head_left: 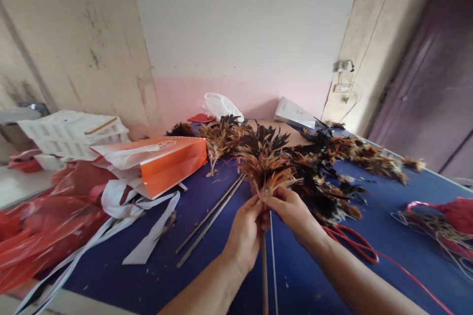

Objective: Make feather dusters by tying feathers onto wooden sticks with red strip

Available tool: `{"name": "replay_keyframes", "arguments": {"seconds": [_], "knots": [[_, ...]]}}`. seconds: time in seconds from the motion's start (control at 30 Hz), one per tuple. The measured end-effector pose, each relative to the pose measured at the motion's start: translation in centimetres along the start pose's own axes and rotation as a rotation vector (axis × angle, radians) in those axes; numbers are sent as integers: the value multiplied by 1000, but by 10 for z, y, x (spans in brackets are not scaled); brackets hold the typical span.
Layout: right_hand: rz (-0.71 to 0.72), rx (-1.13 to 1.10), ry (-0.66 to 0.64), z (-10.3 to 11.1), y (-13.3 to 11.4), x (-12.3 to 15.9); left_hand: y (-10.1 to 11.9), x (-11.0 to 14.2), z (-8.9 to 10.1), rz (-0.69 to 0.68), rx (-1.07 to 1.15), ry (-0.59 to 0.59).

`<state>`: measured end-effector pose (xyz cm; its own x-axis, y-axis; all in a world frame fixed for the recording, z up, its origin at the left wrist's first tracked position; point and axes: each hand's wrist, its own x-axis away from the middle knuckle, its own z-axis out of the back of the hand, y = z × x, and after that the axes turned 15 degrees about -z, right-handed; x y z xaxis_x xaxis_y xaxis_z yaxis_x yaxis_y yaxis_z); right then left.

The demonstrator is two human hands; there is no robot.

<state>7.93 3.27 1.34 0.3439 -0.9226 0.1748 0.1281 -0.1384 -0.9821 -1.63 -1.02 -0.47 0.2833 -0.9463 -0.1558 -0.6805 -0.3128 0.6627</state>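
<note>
Brown and black feathers fan out at the top of a feather duster (264,170), whose thin wooden stick (264,275) runs down toward me. My left hand (248,229) is closed around the stick just under the feathers. With its fingers pinched, my right hand (288,206) presses at the base of the feathers, where a bit of pink string shows. Whether a loose feather is between those fingers I cannot make out. Close by on the right lies a pile of dark feathers (321,197). Two bare sticks (212,221) rest on the blue table to the left.
An orange paper bag (173,167), white strips (151,236) and red plastic bags (55,221) cover the left side of the blue table (121,288). Red cord (354,243) trails at right near tangled string (443,236). More feather bunches (369,157), a white box (294,113) and a clear bag (221,107) lie behind.
</note>
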Motion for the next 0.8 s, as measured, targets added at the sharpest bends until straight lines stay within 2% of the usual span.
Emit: {"name": "replay_keyframes", "arguments": {"seconds": [0.1,0.23,0.4,0.63,0.8], "knots": [[-31,5,0,4,-3,1,0,-1,1,3,-5,-4],[7,-43,-2,9,-5,2,-1,-1,2,17,15,4],[-23,-151,-92,6,-6,6,-2,-1,1,20,-15,24],[117,-92,-25,5,-2,6,-2,1,-1,14,-13,27],[146,-81,-65,9,4,-3,-2,2,-1,-14,-46,-10]]}}
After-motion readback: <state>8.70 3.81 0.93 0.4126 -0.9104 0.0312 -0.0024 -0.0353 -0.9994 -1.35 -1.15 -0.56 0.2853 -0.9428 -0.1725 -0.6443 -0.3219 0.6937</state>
